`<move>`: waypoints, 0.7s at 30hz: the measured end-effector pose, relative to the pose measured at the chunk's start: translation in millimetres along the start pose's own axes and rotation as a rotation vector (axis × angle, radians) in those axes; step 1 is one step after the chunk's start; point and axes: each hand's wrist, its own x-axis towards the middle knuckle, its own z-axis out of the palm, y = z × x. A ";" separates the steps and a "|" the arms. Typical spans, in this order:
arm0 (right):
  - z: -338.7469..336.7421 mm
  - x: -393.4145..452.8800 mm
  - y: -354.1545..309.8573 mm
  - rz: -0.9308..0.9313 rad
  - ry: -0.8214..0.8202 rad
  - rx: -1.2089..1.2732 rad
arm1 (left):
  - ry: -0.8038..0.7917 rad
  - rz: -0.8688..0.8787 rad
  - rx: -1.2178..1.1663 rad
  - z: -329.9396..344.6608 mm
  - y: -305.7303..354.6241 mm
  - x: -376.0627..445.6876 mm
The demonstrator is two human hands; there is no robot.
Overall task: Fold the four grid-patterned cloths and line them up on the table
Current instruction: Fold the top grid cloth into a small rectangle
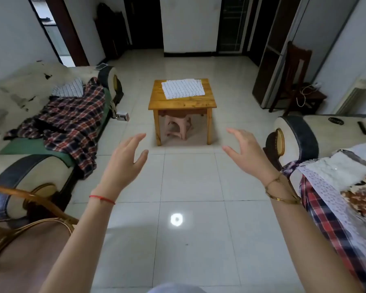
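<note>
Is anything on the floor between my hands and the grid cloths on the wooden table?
Nothing visible does. The left hand and right hand hang open over bare floor tiles, which run up to the wooden table where the grid cloths lie. The pink stool sits underneath the table, out of the way.

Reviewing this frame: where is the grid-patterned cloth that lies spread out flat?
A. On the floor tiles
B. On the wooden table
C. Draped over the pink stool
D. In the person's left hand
B. The white grid-patterned cloth lies flat on top of the wooden table, while the left hand and right hand are open and hold nothing.
</note>
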 end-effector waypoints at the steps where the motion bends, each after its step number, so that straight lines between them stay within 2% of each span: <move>1: 2.0 0.6 2.9 -0.002 0.006 -0.008 | 0.008 -0.009 -0.003 2.2 -0.7 -0.3; 12: 34.0 29.1 36.2 0.025 -0.054 -0.028 | -0.021 -0.081 0.024 34.0 -18.4 17.6; 21: 74.2 120.9 73.7 0.060 -0.105 -0.013 | -0.064 -0.122 0.017 76.9 -66.8 103.3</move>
